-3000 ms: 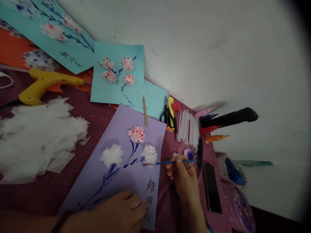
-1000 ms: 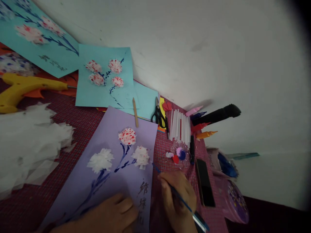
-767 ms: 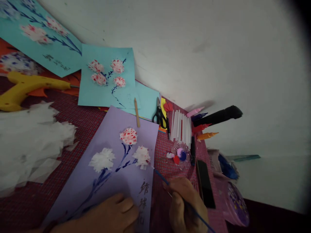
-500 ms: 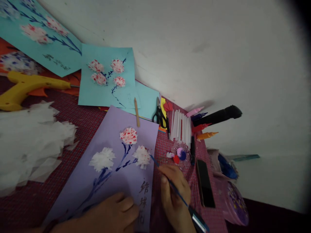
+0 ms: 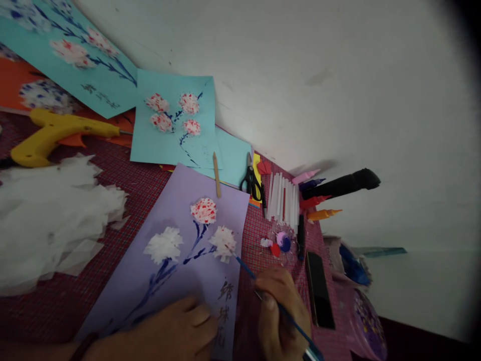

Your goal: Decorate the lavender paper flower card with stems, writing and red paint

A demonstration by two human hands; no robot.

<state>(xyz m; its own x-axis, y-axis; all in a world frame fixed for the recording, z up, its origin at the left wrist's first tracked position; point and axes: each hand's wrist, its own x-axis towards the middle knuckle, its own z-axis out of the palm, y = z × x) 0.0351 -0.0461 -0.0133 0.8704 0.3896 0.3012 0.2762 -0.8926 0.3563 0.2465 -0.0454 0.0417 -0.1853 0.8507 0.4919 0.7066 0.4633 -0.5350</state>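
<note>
In my right hand point(image 5: 285, 313) is a thin blue paintbrush point(image 5: 246, 266), pinched between thumb and fingers. Its tip meets the right-hand white paper flower point(image 5: 223, 242), which carries a few red specks. That flower is stuck on a sheet of purple paper point(image 5: 150, 220) with blue painted stems and written characters. Above it is a red-dabbed flower point(image 5: 204, 210); to the left, a plain white flower point(image 5: 164, 245). My left hand point(image 5: 184, 326) lies on the lower part of the sheet, fingers loosely bent and holding nothing.
White paper pieces point(image 5: 48, 220) and a yellow glue gun point(image 5: 56, 133) lie left. Flower pictures point(image 5: 173, 120) lean at the wall. Rightward are scissors point(image 5: 251, 180), glue sticks point(image 5: 280, 200), a paint palette point(image 5: 281, 243), paint bottles point(image 5: 325, 214), a phone point(image 5: 319, 291) and a pink tub point(image 5: 368, 321).
The brush tip has moved from the flower's right edge down to its lower right part, and my right hand has shifted down and right. My left hand stays on the sheet.
</note>
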